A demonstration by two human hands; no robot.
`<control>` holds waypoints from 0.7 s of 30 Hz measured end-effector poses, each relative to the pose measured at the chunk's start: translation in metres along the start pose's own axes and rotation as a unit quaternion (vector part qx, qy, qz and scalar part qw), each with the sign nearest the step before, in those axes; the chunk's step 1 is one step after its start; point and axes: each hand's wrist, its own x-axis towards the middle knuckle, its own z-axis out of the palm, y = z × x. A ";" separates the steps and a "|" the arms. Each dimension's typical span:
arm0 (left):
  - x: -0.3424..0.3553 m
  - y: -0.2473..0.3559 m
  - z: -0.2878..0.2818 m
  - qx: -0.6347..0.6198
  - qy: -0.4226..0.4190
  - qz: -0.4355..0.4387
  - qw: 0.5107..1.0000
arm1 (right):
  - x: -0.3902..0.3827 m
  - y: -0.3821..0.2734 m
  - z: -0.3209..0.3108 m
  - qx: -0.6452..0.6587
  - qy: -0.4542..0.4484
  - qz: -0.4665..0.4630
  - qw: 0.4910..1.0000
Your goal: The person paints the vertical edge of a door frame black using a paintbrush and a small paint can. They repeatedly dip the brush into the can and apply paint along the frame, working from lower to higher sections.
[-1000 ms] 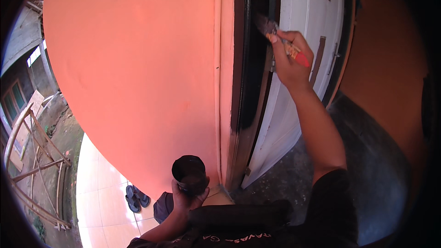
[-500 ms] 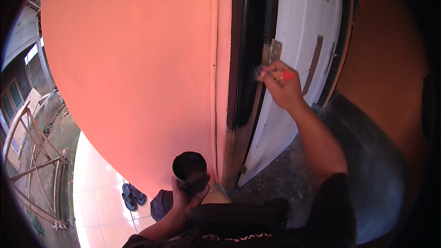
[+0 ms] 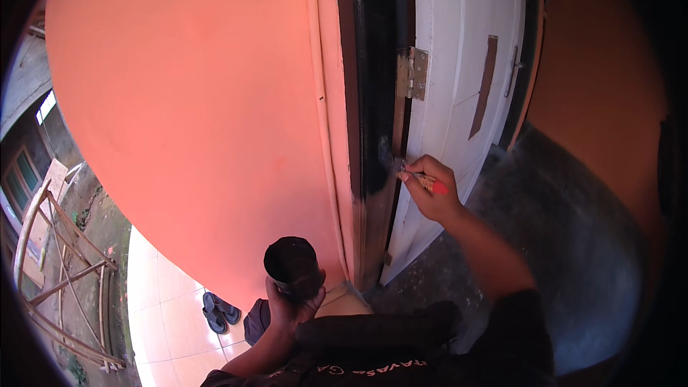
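Observation:
In my right hand (image 3: 438, 204) is a paintbrush with a red-ended handle (image 3: 439, 188), held between thumb and fingers. Its bristles are against the door frame (image 3: 371, 50) or very close to it; blur hides the exact contact. Glossy black paint covers the upper part of that frame, while its lower part is duller brown. Low in front of me, my left hand (image 3: 288, 310) is wrapped around a dark round cup (image 3: 291, 259) with its mouth facing up. Dark liquid seems to lie inside. A metal hinge (image 3: 413, 73) sits above the brush, between frame and white door (image 3: 459, 21).
An orange wall (image 3: 193, 100) fills the left, with a raised strip (image 3: 322, 115) beside the frame. Dark sandals (image 3: 221, 312) lie on pale tiles (image 3: 172, 330). A bamboo structure (image 3: 64, 279) stands outside at far left. Dark floor (image 3: 566, 244) extends to the right.
My right hand has moved down the frame with the paintbrush, from beside the hinge to below it. The view has shifted slightly; my left hand still holds the cup.

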 end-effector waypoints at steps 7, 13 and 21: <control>0.003 -0.011 0.014 0.005 -0.003 -0.006 1.000 | 0.060 -0.021 -0.021 0.011 -0.039 0.030 0.999; 0.007 -0.009 0.021 -0.024 -0.082 -0.026 0.996 | 0.189 -0.075 -0.050 0.065 0.164 -0.138 0.975; 0.003 -0.003 0.020 -0.006 -0.069 -0.004 0.998 | 0.061 -0.012 -0.008 0.001 0.094 -0.131 0.987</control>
